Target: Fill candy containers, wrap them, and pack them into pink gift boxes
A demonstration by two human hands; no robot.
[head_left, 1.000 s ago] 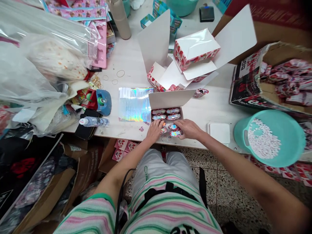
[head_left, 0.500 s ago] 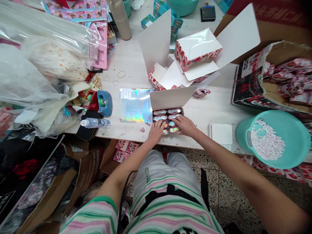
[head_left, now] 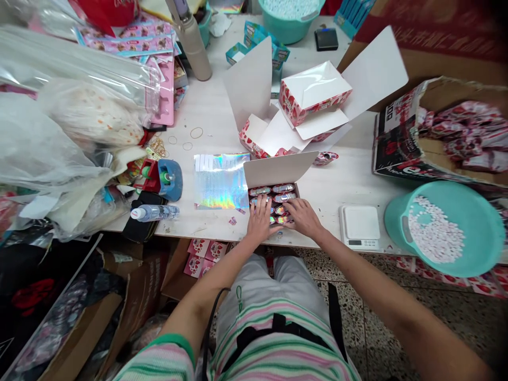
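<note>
An open box (head_left: 278,169) with its white lid raised sits on the counter (head_left: 341,182), packed with rows of foil-wrapped sweets (head_left: 272,190). The left hand (head_left: 260,219) and right hand (head_left: 305,218) rest over the front rows, the fingers (head_left: 260,203) spread and relaxed, touching the sweets without visibly gripping any. The hands hide part of those rows, and the wrapper print is too small to read.

A holographic sheet (head_left: 220,181) lies just left of the box, with a water bottle (head_left: 154,212) and tape dispenser (head_left: 166,180) beyond it. Flattened cartons (head_left: 313,95) stand behind. To the right are a digital scale (head_left: 359,227) and a tilted teal basin (head_left: 444,227) of white pieces.
</note>
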